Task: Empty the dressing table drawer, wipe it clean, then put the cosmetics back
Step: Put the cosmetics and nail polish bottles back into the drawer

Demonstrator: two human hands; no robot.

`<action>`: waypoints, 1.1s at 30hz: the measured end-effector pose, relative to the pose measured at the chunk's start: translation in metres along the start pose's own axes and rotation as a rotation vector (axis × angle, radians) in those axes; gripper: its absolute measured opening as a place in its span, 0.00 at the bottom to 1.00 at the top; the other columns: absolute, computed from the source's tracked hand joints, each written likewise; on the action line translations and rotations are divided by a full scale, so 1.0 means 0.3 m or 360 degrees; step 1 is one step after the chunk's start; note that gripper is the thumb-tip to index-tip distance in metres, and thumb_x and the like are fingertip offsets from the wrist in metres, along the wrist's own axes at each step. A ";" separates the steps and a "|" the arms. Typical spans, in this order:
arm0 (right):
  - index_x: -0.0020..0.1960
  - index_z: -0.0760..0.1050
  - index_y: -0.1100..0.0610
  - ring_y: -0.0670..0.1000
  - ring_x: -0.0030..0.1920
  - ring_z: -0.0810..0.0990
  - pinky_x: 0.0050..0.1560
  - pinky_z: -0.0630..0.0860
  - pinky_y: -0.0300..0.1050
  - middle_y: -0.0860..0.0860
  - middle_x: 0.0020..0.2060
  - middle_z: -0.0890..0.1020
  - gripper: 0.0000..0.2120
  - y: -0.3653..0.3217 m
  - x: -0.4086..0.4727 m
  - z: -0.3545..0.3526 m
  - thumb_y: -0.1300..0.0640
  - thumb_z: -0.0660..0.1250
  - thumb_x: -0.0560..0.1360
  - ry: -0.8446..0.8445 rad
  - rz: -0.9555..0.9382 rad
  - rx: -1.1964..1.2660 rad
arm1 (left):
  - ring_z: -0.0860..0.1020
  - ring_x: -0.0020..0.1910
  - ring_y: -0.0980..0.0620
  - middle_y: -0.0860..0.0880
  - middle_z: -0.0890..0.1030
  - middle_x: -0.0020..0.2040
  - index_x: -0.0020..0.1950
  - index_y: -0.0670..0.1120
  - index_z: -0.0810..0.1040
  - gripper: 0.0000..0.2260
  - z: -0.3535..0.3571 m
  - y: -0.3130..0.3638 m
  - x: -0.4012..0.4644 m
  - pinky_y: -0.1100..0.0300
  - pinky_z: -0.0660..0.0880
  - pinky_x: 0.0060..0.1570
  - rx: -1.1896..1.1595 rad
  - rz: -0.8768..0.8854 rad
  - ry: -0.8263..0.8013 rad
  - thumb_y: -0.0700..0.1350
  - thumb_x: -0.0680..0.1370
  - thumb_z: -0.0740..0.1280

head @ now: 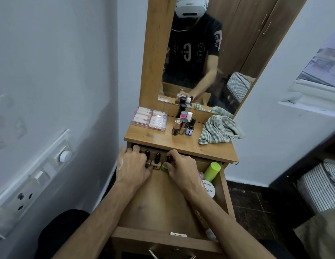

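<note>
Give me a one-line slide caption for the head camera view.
Both hands, left hand and right hand, hold nail polish bottles at the back of the open drawer.

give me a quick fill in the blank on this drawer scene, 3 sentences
1. The checked cloth lies on the ____ of the dressing table.
2. Both hands are at the ____ end of the open drawer.
3. The right hand grips a small bottle with a ____ cap.

Missing words: top; back; black
</note>
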State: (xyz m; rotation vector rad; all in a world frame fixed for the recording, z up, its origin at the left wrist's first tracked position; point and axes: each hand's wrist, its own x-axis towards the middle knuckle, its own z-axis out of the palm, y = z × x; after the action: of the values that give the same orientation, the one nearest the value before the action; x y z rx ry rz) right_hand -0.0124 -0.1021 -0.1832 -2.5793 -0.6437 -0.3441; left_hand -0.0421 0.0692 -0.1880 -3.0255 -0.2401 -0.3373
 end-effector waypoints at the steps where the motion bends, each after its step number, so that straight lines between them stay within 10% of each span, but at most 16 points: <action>1: 0.62 0.76 0.55 0.58 0.46 0.84 0.47 0.79 0.54 0.53 0.45 0.86 0.14 0.002 -0.003 -0.002 0.56 0.73 0.78 -0.0007 -0.0017 -0.0009 | 0.79 0.47 0.51 0.49 0.81 0.52 0.51 0.51 0.85 0.19 0.000 0.000 0.000 0.53 0.68 0.57 -0.0008 -0.0003 0.0002 0.64 0.76 0.66; 26: 0.67 0.75 0.51 0.58 0.44 0.84 0.43 0.74 0.49 0.52 0.43 0.86 0.16 -0.015 -0.008 -0.013 0.55 0.69 0.79 0.0007 -0.0098 -0.0137 | 0.78 0.47 0.52 0.50 0.80 0.52 0.51 0.52 0.84 0.17 0.007 -0.001 0.001 0.54 0.67 0.56 -0.0020 -0.0002 0.0007 0.63 0.77 0.65; 33: 0.58 0.84 0.51 0.41 0.30 0.78 0.32 0.78 0.39 0.42 0.34 0.82 0.09 -0.036 0.103 -0.213 0.55 0.73 0.77 0.0711 0.0020 0.0092 | 0.76 0.39 0.53 0.50 0.81 0.42 0.39 0.51 0.84 0.21 0.030 -0.007 0.006 0.53 0.68 0.52 -0.0261 -0.0009 0.0231 0.64 0.75 0.61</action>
State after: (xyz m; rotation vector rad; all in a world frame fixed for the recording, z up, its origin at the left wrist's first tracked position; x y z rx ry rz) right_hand 0.0006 -0.1129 -0.1134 -2.3342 -0.4638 -0.8518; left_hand -0.0389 0.0725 -0.1964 -3.1407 -0.2198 -0.6023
